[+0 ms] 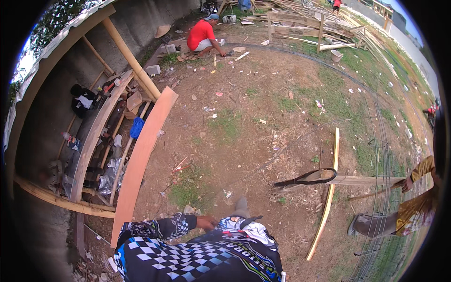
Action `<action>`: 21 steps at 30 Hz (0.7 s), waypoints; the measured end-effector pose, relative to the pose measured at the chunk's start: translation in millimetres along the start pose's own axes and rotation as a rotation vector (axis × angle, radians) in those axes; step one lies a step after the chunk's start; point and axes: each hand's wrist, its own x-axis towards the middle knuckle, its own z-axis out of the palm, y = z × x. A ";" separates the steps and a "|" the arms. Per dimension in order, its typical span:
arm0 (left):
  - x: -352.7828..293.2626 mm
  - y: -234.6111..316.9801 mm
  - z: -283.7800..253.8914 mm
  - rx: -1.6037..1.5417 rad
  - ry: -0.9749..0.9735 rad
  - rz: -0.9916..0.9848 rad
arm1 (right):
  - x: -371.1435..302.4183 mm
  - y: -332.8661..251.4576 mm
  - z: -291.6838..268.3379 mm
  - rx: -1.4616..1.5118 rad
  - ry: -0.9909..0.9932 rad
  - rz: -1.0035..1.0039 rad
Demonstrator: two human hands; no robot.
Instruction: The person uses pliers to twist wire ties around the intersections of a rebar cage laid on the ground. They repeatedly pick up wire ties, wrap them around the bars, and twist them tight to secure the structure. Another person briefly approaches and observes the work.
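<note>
My left hand [206, 222] is low in front of my body, against the hem of my patterned shirt [188, 256]. Its fingertips are partly hidden there, and I see no object in it. My right hand is out of view. A long reddish plank [143, 162] leans near my left sleeve, along the edge of a bamboo-framed shelter. Ahead and to the right lies a wooden board [359, 180] with a black strap [307, 177] looped at its near end. Across it runs a narrow pale wood strip [324, 216].
At right, a person's hand [405, 184] holds a thin stick near long steel bars [383, 155]. Another person in red [201, 36] squats far ahead. Bamboo posts [129, 56] and a cluttered bench [101, 131] stand left. A timber pile [324, 23] and bucket [337, 55] lie beyond.
</note>
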 end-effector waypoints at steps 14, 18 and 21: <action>-130.8 43.8 -162.8 0.194 1.137 -0.212 | 208.5 -218.8 11.4 -0.102 0.035 0.288; -94.8 101.3 -241.9 0.275 1.036 -0.157 | 264.0 -263.3 54.3 -0.604 -0.139 0.199; -41.6 174.4 -330.9 0.305 0.944 -0.002 | 332.7 -307.0 72.3 -0.516 -0.077 0.151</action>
